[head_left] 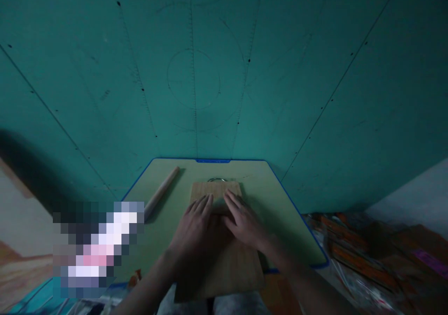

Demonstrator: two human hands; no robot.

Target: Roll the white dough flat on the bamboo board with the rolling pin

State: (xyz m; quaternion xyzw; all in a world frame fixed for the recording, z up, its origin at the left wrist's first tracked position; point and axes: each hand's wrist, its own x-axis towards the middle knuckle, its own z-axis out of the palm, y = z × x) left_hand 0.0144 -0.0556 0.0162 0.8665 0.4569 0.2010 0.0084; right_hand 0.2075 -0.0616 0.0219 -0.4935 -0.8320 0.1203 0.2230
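A wooden cutting board (238,273) with a metal handle (217,179) at its far end lies in front of me. Both hands are over its upper half, palms down. My left hand (194,219) has its fingers stretched forward, and my right hand (243,219) slants in from the other side, its fingers also extended. Between the fingertips shows a small pale, smooth lump (220,206), perhaps dough; the hands cover its ends, and its full shape cannot be made out. Off to the left lies a wooden rolling pin (163,192), apart from both hands.
Beneath the cutting board is a pale tabletop (280,226) with a blue rim. A green wall (224,72) rises behind it. A pixelated patch (101,249) hides the left edge. Orange packages and plastic wrap (360,254) lie to the right.
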